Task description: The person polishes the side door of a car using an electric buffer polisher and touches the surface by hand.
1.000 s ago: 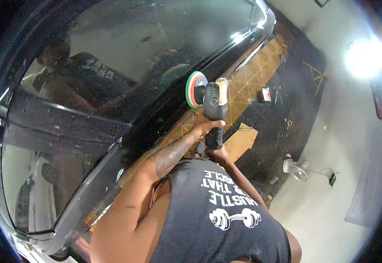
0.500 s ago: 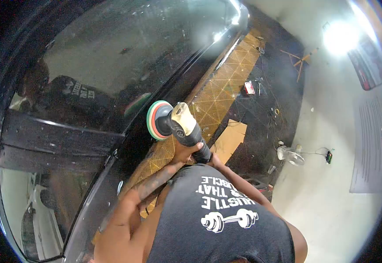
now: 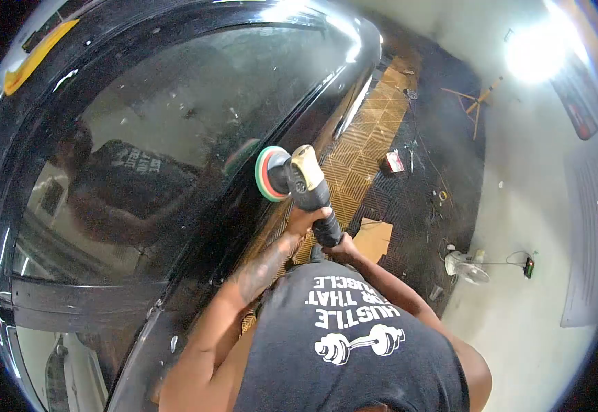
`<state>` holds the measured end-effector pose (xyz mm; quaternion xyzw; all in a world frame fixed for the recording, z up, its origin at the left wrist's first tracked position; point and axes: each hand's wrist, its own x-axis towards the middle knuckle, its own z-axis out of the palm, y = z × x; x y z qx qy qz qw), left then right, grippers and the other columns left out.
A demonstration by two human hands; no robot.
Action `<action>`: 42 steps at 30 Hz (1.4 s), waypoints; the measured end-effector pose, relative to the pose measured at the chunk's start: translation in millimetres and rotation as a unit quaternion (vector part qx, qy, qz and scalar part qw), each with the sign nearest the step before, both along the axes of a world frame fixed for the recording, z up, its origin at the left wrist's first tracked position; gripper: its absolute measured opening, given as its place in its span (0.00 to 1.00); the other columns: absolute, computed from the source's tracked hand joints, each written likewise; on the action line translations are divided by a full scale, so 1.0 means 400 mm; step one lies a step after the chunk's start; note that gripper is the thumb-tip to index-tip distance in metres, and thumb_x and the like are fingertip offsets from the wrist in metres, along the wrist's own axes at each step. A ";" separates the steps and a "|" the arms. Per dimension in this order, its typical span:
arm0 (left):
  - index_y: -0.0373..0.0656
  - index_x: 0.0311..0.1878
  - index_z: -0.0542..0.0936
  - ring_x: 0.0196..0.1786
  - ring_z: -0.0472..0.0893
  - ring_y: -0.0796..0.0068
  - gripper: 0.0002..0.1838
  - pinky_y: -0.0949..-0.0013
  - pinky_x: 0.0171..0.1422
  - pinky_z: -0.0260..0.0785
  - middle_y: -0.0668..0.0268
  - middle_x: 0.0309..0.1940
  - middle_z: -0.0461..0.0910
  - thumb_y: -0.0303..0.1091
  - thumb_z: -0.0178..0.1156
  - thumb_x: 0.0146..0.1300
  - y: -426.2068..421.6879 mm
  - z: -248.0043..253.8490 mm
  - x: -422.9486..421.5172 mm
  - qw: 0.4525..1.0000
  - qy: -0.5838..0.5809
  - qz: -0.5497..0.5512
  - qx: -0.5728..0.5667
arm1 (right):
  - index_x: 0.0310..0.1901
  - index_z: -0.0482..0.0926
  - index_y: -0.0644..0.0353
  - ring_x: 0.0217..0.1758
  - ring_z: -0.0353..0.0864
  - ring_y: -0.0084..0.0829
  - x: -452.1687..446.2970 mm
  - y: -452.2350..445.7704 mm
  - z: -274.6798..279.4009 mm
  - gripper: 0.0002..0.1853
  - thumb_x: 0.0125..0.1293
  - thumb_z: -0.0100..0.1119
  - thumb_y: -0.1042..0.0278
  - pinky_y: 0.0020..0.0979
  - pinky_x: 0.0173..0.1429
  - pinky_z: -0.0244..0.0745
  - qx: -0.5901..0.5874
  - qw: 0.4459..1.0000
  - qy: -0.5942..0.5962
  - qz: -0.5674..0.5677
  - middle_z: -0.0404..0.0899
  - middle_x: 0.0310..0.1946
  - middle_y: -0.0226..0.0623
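Gripped by the left hand and right hand, the black-and-cream polisher, upright a second earlier, now slants, its round green-and-red pad still facing the glossy black car beside the dark window's lower edge.

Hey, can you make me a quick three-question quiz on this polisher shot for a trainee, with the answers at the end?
1. True or false: the left hand and the right hand both grip the polisher.

2. Which way does the face of the polisher's round pad point?
a) toward the fan
b) toward the black car
c) toward the cardboard

3. Fill in the blank: the hand nearer the pad is the ____ hand.

Key: 1. True. 2. b. 3. Left.
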<state>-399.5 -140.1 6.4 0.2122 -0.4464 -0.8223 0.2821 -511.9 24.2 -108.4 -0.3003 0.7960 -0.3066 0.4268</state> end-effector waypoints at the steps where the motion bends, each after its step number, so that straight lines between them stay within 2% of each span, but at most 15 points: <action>1: 0.41 0.49 0.79 0.46 0.81 0.73 0.23 0.65 0.53 0.75 0.66 0.43 0.81 0.32 0.75 0.48 -0.028 -0.058 -0.052 1.000 -0.014 -0.020 -0.020 | 0.40 0.81 0.62 0.35 0.82 0.25 -0.023 -0.014 -0.005 0.22 0.43 0.75 0.60 0.34 0.43 0.78 -0.020 1.000 0.018 -0.014 0.84 0.33 0.32; 6: 0.42 0.47 0.82 0.40 0.82 0.72 0.25 0.65 0.47 0.77 0.65 0.40 0.83 0.40 0.77 0.45 -0.105 -0.060 -0.235 0.988 -0.134 -0.070 0.024 | 0.41 0.80 0.61 0.31 0.81 0.27 -0.163 -0.084 0.065 0.21 0.46 0.73 0.63 0.33 0.37 0.77 0.013 1.000 -0.007 0.001 0.82 0.32 0.31; 8: 0.43 0.45 0.83 0.37 0.83 0.72 0.25 0.65 0.44 0.76 0.65 0.37 0.84 0.45 0.76 0.45 -0.149 -0.080 -0.318 0.965 -0.185 -0.170 0.069 | 0.39 0.79 0.60 0.29 0.80 0.27 -0.194 -0.116 0.143 0.17 0.47 0.72 0.67 0.32 0.34 0.75 -0.070 0.972 -0.211 -0.071 0.80 0.29 0.31; 13: 0.44 0.43 0.83 0.30 0.81 0.71 0.24 0.64 0.40 0.75 0.68 0.32 0.83 0.48 0.75 0.45 -0.206 -0.055 -0.397 0.962 -0.175 -0.198 0.064 | 0.33 0.81 0.54 0.31 0.81 0.28 -0.243 -0.175 0.077 0.12 0.44 0.68 0.73 0.31 0.36 0.76 -0.113 0.982 -0.108 0.101 0.79 0.28 0.30; 15: 0.44 0.44 0.83 0.32 0.81 0.71 0.26 0.64 0.41 0.75 0.68 0.33 0.83 0.49 0.75 0.44 -0.213 -0.083 -0.398 0.953 -0.221 -0.202 0.044 | 0.31 0.81 0.53 0.32 0.81 0.27 -0.212 -0.177 0.053 0.11 0.42 0.67 0.72 0.29 0.38 0.76 -0.129 0.973 -0.183 0.053 0.80 0.29 0.30; 22: 0.43 0.53 0.79 0.48 0.78 0.71 0.34 0.65 0.54 0.72 0.66 0.45 0.81 0.43 0.79 0.40 -0.129 -0.194 -0.219 0.974 -0.170 -0.144 0.040 | 0.40 0.82 0.64 0.33 0.84 0.29 -0.076 -0.102 0.003 0.15 0.50 0.71 0.70 0.34 0.40 0.80 -0.119 0.950 -0.280 -0.066 0.84 0.32 0.36; 24: 0.42 0.53 0.79 0.48 0.79 0.71 0.34 0.64 0.55 0.72 0.65 0.46 0.81 0.41 0.79 0.40 -0.080 -0.103 -0.092 0.988 -0.137 -0.069 -0.027 | 0.37 0.78 0.60 0.29 0.80 0.27 -0.023 -0.058 -0.231 0.17 0.45 0.73 0.71 0.33 0.36 0.78 -0.110 0.986 -0.123 -0.016 0.80 0.29 0.31; 27: 0.41 0.53 0.79 0.49 0.79 0.71 0.34 0.63 0.56 0.73 0.65 0.46 0.81 0.40 0.79 0.41 -0.027 0.039 0.042 0.990 -0.132 -0.036 -0.044 | 0.43 0.79 0.60 0.37 0.82 0.28 0.066 -0.026 -0.211 0.22 0.44 0.74 0.68 0.32 0.43 0.78 -0.145 0.983 -0.109 -0.029 0.81 0.35 0.31; 31: 0.40 0.53 0.79 0.50 0.80 0.71 0.32 0.64 0.58 0.73 0.65 0.47 0.82 0.40 0.78 0.43 0.023 0.000 0.176 0.988 -0.137 -0.008 -0.076 | 0.46 0.81 0.61 0.45 0.83 0.31 0.204 0.014 -0.136 0.29 0.39 0.78 0.60 0.35 0.51 0.77 -0.059 0.993 -0.101 -0.024 0.84 0.41 0.37; 33: 0.41 0.52 0.79 0.49 0.80 0.72 0.31 0.65 0.58 0.72 0.65 0.47 0.82 0.40 0.78 0.44 0.045 -0.007 0.241 0.985 -0.112 0.015 -0.128 | 0.45 0.83 0.61 0.45 0.85 0.38 0.263 0.046 -0.141 0.32 0.35 0.80 0.55 0.39 0.52 0.78 -0.146 0.978 -0.148 -0.034 0.86 0.43 0.45; 37: 0.40 0.53 0.78 0.51 0.78 0.70 0.27 0.63 0.61 0.70 0.66 0.46 0.79 0.30 0.76 0.48 0.124 0.021 0.338 0.992 -0.032 0.076 -0.095 | 0.44 0.84 0.61 0.42 0.85 0.41 0.317 0.120 -0.406 0.31 0.33 0.79 0.59 0.42 0.50 0.78 -0.155 0.986 -0.032 0.053 0.86 0.39 0.46; 38: 0.40 0.53 0.78 0.51 0.78 0.70 0.27 0.63 0.61 0.70 0.66 0.46 0.79 0.30 0.76 0.48 0.140 0.042 0.356 0.993 -0.037 0.061 -0.099 | 0.42 0.84 0.61 0.41 0.85 0.45 0.331 0.115 -0.174 0.29 0.34 0.78 0.58 0.42 0.49 0.77 -0.108 0.993 -0.008 0.042 0.86 0.37 0.47; 39: 0.40 0.53 0.77 0.52 0.77 0.70 0.27 0.63 0.62 0.69 0.66 0.46 0.78 0.28 0.76 0.48 0.150 0.065 0.375 0.993 -0.045 0.073 -0.075 | 0.41 0.83 0.62 0.40 0.85 0.46 0.329 0.121 -0.274 0.28 0.35 0.77 0.59 0.42 0.48 0.77 -0.151 0.977 -0.147 0.019 0.85 0.37 0.49; 41: 0.40 0.54 0.75 0.55 0.74 0.71 0.27 0.63 0.65 0.66 0.66 0.48 0.76 0.27 0.75 0.50 0.156 -0.022 0.411 0.997 -0.069 0.025 -0.001 | 0.40 0.82 0.64 0.40 0.85 0.47 0.339 0.127 -0.309 0.25 0.38 0.75 0.62 0.42 0.46 0.77 -0.167 0.971 -0.164 0.046 0.85 0.36 0.53; 42: 0.40 0.54 0.75 0.55 0.74 0.71 0.27 0.63 0.65 0.66 0.66 0.48 0.76 0.27 0.75 0.50 0.147 -0.015 0.422 0.997 -0.077 0.007 -0.005 | 0.40 0.82 0.65 0.40 0.85 0.47 0.322 0.127 -0.177 0.24 0.39 0.74 0.64 0.42 0.45 0.77 -0.131 0.986 -0.044 0.094 0.84 0.36 0.54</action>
